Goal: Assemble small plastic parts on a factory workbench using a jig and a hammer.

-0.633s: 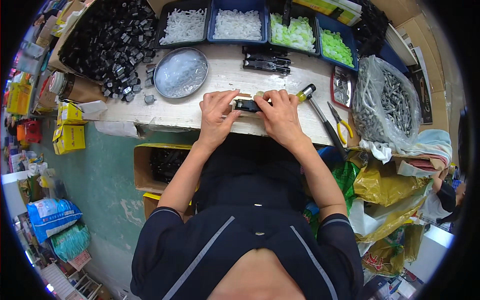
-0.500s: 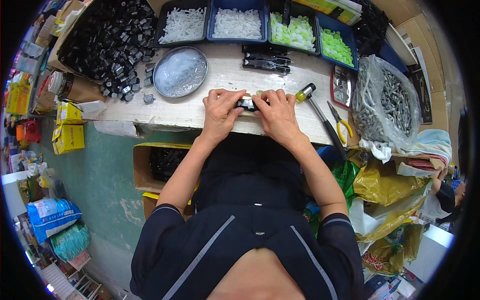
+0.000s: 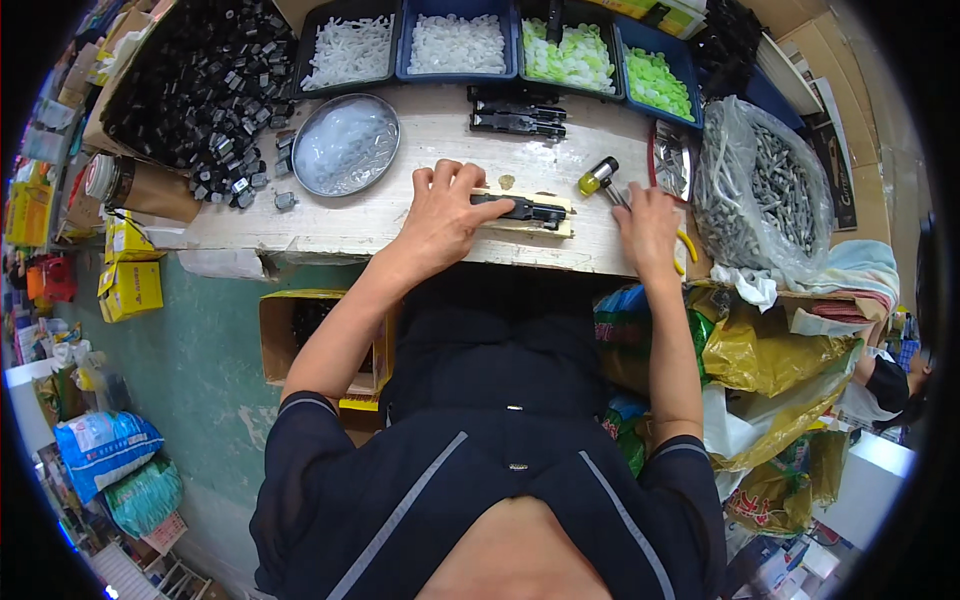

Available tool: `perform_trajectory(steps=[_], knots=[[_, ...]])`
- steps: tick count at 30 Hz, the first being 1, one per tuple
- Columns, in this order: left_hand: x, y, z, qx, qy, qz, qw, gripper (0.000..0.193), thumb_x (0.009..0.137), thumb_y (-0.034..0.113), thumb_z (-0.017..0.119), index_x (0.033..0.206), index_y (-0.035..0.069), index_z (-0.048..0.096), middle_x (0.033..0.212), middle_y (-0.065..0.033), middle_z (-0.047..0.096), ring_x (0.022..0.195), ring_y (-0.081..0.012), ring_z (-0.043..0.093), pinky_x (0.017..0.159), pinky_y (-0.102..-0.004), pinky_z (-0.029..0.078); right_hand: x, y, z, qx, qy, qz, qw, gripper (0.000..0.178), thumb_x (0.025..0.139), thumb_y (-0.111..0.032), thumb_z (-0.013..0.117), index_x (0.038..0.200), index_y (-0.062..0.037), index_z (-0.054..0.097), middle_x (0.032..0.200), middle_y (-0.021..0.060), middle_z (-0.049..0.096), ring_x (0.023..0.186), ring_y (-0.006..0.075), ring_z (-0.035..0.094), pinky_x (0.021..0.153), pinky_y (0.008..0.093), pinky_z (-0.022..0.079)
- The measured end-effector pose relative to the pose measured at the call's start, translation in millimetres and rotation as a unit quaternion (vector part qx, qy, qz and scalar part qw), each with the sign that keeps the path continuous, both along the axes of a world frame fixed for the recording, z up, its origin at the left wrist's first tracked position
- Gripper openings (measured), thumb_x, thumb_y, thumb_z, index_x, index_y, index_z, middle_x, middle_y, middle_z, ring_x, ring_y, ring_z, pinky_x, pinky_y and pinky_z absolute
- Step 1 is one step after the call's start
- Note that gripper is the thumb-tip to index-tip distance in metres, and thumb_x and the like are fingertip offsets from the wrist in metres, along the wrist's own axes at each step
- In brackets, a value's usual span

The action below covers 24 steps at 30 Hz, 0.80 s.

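Note:
On the bench's near edge, a long black part [image 3: 522, 210] rests on a pale wooden block [image 3: 495, 231]. My left hand [image 3: 440, 222] grips its left end, thumb pressed along the top and fingers bent over the block's far side. To the right, my right hand [image 3: 648, 232] is closed round the handle of a hammer [image 3: 600, 176], whose yellowish head lies toward the block. Pliers [image 3: 684, 250] with yellow handles lie partly hidden by my right hand. Farther back, several similar black parts [image 3: 517, 120] lie side by side.
Trays of white pieces [image 3: 347, 52] and green pieces [image 3: 657, 84] line the back. A round metal dish [image 3: 394, 150] stands left of centre, near heaped black parts [image 3: 235, 120]. On the right are a red-rimmed tray [image 3: 670, 160] and a clear bag of grey pieces [image 3: 775, 190].
My right hand has left the black part and moved right onto the hammer handle. My left hand stays, and the black part with its block now shows uncovered. The view has shifted slightly.

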<state>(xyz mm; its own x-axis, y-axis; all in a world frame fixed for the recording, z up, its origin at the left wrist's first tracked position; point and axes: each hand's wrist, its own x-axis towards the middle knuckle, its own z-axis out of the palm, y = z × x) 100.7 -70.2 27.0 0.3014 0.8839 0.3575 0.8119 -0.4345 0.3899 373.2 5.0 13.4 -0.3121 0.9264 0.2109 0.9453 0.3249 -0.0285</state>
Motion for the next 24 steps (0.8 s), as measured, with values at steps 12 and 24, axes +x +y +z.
perform_trajectory(steps=[12,24], knots=[[5.2,3.0,6.4,-0.008,0.182,-0.046,0.982,0.048,0.069,-0.002,0.052,0.11,0.024,0.059,0.089,-0.0069,0.046,0.086,-0.023,0.043,0.072,-0.0371,0.028,-31.0,-44.7,44.2,-0.074,0.238,0.177,0.952,0.014,0.084,-0.011,0.05,0.095,-0.0027,0.053,0.083,0.0177,0.058,0.071,0.038,0.056,0.06,0.0442,0.044],[8.9,10.0,15.7,-0.031,0.213,-0.074,0.974,0.039,0.077,0.003,0.049,0.109,0.022,0.06,0.097,-0.0075,0.05,0.091,-0.0224,0.046,0.075,-0.038,0.032,-49.2,-41.3,49.2,-0.124,0.059,0.161,0.977,0.011,0.086,-0.015,0.046,0.086,-0.0043,0.049,0.07,0.0161,0.059,0.059,0.035,0.057,0.051,0.0451,0.044]])
